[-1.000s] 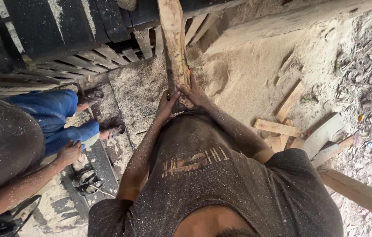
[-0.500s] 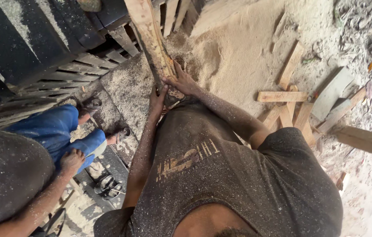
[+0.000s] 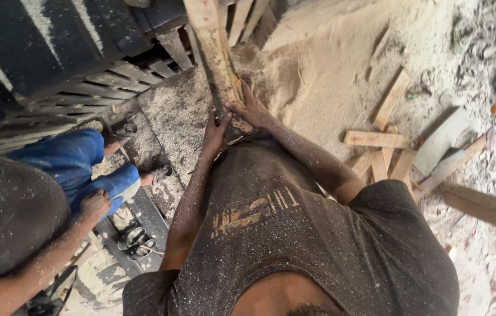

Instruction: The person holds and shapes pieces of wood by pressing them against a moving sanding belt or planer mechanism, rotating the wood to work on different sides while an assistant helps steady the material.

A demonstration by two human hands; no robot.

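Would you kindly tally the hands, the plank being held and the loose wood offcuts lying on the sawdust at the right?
Person's own hands: 2, left hand and right hand
Co-worker's hand: 1
Long plank under both hands: 1
Loose wood offcuts: about 6; the pile overlaps
Total: about 10

A sawmill or wood workshop: sawdust heap (image 3: 330, 76), scattered offcuts (image 3: 388, 146), and slatted timber (image 3: 113, 82) everywhere.

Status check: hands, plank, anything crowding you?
Both hands on plank: left hand, right hand. Co-worker's hand close at left. Sawdust pile beside.
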